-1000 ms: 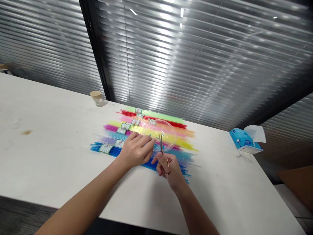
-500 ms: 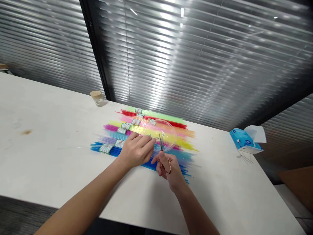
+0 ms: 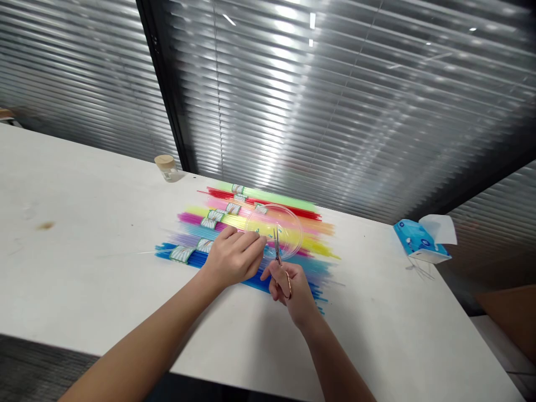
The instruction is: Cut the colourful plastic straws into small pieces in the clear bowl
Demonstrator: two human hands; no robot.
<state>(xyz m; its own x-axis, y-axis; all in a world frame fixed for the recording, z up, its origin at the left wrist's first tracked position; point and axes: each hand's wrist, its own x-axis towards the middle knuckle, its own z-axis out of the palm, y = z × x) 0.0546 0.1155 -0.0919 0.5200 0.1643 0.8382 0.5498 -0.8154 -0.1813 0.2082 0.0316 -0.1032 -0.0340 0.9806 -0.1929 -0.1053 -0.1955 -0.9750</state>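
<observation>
My left hand (image 3: pixel 237 254) is closed around a thin pale plastic straw (image 3: pixel 146 253). One end sticks out to the left over the table, and a short tip shows past my fingers beside the scissor blades. My right hand (image 3: pixel 291 287) has its thumb and fingers on small scissors (image 3: pixel 277 248) with copper-coloured handles, the blades pointing away and nearly together. Beneath the blades lies a clear round plastic bowl (image 3: pixel 298 245) with a few small green-blue bits in it. It rests on bundles of coloured straws, including blue (image 3: pixel 255 281) and red (image 3: pixel 288 209) ones, with paper bands.
A jar (image 3: pixel 167 168) with a beige lid stands at the table's back edge. On the right sits a blue tissue pack (image 3: pixel 414 237), with thin wire-like strands (image 3: pixel 421 269) beside it. Window blinds (image 3: pixel 293 100) rise behind the white table (image 3: pixel 84 234).
The scissors' handles have drawn closer together in my right hand. The straw's left end has shifted very slightly. My left hand stays almost in place.
</observation>
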